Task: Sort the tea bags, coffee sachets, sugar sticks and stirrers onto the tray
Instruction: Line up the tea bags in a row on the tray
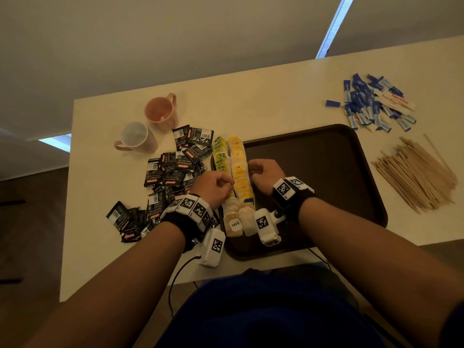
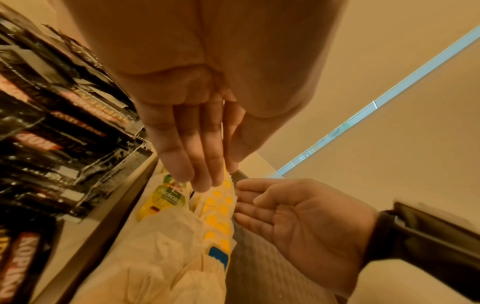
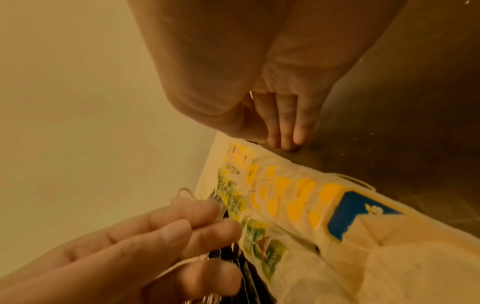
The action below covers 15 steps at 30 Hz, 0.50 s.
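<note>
Tray (image 1: 351,156) near edge hid by forearms; L hand (image 1: 213,185) blurry.

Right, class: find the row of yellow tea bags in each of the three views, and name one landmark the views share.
Head: the yellow tea bags run up the dark tray's left edge, between both hands, centre frame.
Left wrist: lower centre, below the left hand's fingertips.
Right wrist: a diagonal band, centre to right.
Shared landmark: the green tea bags alongside them.
</note>
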Each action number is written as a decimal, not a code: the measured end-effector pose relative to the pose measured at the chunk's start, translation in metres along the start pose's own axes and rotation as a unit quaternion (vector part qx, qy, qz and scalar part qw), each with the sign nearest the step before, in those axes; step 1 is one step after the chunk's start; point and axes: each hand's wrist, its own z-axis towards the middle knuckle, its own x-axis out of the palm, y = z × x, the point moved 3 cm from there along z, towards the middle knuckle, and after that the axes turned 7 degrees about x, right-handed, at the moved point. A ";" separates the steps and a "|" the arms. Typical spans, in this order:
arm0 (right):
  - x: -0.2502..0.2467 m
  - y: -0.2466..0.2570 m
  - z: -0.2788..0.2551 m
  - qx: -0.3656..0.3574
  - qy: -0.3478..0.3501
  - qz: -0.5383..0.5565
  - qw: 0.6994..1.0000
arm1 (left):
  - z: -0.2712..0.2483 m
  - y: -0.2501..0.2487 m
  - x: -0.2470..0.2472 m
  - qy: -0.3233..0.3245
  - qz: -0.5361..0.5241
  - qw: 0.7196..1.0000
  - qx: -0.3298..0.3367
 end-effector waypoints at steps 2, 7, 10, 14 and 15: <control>0.000 0.002 0.005 0.001 0.003 -0.001 1.000 | -0.002 0.002 -0.002 -0.008 -0.029 1.000 -0.007; 0.001 0.009 0.010 -0.002 0.012 0.003 1.000 | -0.007 0.005 -0.007 -0.015 -0.062 0.998 -0.011; 0.000 0.016 0.016 -0.005 0.014 -0.002 1.000 | -0.010 0.012 -0.011 -0.030 -0.074 0.996 -0.028; 0.002 0.021 0.022 -0.020 0.034 -0.007 0.999 | -0.013 0.015 -0.014 -0.044 -0.093 0.994 -0.034; 0.000 0.023 0.024 -0.024 0.025 -0.012 0.999 | -0.013 0.015 -0.014 -0.045 -0.095 0.994 -0.036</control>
